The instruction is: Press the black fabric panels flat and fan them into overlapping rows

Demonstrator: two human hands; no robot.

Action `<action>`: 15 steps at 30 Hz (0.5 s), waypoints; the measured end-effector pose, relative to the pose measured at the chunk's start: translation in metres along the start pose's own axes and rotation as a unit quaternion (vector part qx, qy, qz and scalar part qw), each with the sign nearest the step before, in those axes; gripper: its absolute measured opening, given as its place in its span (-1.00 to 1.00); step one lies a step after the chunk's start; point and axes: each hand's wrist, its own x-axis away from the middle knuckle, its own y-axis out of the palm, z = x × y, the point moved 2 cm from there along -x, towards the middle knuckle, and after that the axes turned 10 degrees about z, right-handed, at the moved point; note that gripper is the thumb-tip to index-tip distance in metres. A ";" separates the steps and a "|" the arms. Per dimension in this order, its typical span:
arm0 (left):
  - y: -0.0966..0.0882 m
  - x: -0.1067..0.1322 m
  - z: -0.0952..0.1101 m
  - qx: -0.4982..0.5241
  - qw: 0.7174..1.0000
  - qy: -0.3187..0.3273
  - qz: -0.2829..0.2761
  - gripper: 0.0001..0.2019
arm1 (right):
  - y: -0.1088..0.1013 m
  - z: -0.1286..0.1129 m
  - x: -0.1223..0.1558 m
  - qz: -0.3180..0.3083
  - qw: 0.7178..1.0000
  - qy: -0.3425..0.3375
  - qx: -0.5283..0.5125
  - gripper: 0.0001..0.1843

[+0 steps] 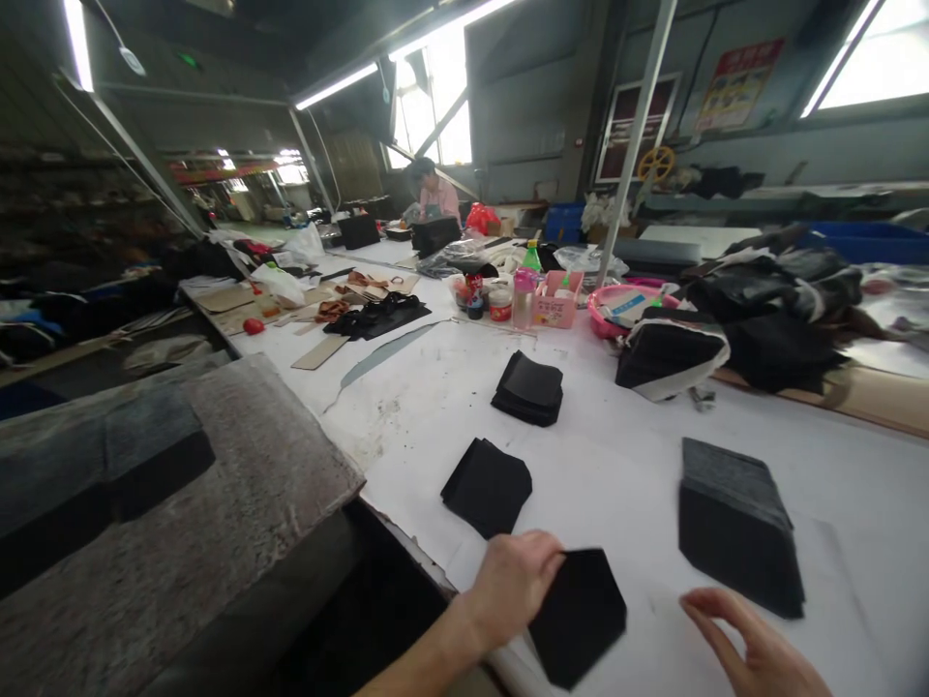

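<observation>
Near the table's front edge, my left hand (514, 579) is closed on the upper left edge of a flat black fabric piece (581, 620) with angled corners. My right hand (755, 644) is to the right of that piece, apart from it. Its thumb and forefinger meet at the tips, and nothing shows between them. Just beyond my left hand lies a small stack of black pieces (488, 487). Farther back is another such stack (528, 387), fanned slightly. A larger stack of dark pieces (740, 523), greyish on top, lies beyond my right hand.
The white-covered table (616, 465) has a bottle (524, 298), a pink box (557, 300) and a pink basin (616, 308) at its middle. A black bundle (672, 353) and dark scraps crowd the right. A grey board (239, 465) borders the left. Another person (439, 194) sits far back.
</observation>
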 end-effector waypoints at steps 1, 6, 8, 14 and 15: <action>-0.015 -0.004 -0.011 0.017 0.998 -0.055 0.033 -0.85 | -0.002 0.009 -0.004 0.020 0.999 -0.011 0.030 -0.58; -0.055 -0.016 -0.072 -0.101 0.963 -0.196 0.157 -0.79 | 0.004 0.042 -0.017 0.100 0.977 -0.105 0.158 -0.42; -0.054 -0.014 -0.089 -0.195 0.951 -0.180 0.159 -0.78 | 0.009 0.050 -0.018 0.111 0.969 -0.107 0.193 -0.42; -0.047 0.001 -0.090 -0.322 0.928 -0.059 0.176 -0.75 | 0.011 0.045 -0.013 0.108 0.958 -0.137 0.228 -0.63; -0.047 0.002 -0.085 -0.323 0.927 -0.036 0.185 -0.76 | 0.008 0.041 -0.013 0.116 0.957 -0.134 0.231 -0.66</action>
